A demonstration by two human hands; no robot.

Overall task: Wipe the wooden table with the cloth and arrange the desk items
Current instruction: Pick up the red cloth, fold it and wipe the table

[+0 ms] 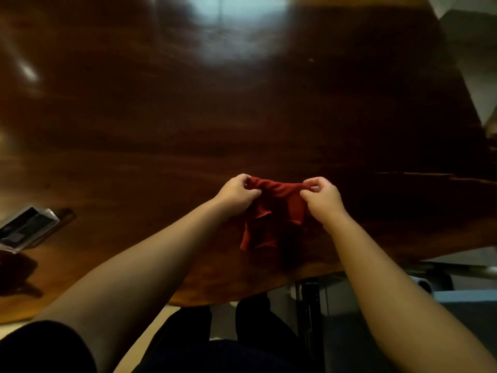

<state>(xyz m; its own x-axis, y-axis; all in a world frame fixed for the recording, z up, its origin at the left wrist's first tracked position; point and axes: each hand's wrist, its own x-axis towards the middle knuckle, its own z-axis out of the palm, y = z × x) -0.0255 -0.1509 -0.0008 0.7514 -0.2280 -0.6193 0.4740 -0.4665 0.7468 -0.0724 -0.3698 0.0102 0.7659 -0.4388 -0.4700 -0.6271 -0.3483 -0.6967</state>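
Both hands, left (238, 193) and right (324, 197), pinch the red cloth (271, 211) above the table (188, 117); clear case (25, 228) far left

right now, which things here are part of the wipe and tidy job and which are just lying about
Part of the job:
- red cloth, pinched by left hand and right hand
- wooden table
- clear plastic case, a desk item at the table's left edge

Lying about:
- metal frame under the table

Single head view, wide-angle, looking forward and steeply down, close over dark glossy wooden table (188, 117) near edge.
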